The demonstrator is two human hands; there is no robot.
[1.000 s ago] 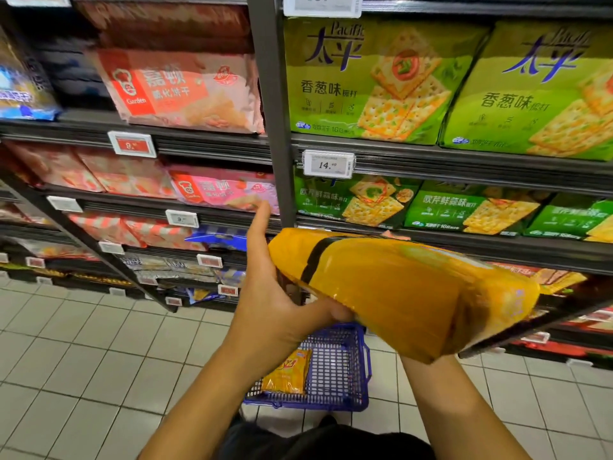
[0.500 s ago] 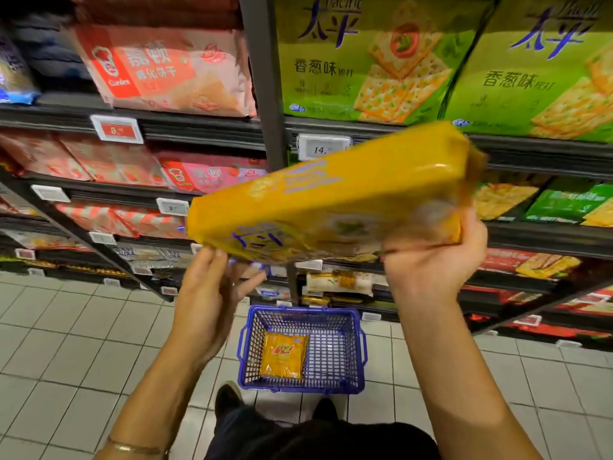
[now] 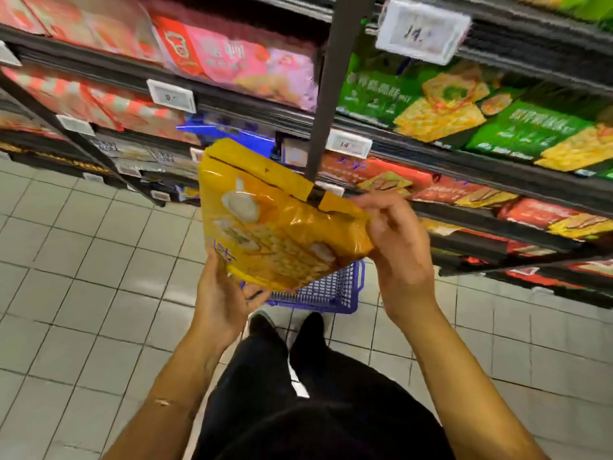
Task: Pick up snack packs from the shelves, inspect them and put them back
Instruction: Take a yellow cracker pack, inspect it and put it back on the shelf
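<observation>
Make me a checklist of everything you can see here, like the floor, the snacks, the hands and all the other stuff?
Surface: pale tiled floor; dark shelves above it.
Job's things: yellow cracker pack held in the air, tilted, printed front facing up.
Clutter: blue basket on the floor, under the pack.
Hands: left hand holds the pack's lower corner; right hand pinches its upper right edge.
Cables: nothing seen.
Surroundings: green packs, pink pack and red packs on the shelves; price tags, numbers blurred.
</observation>
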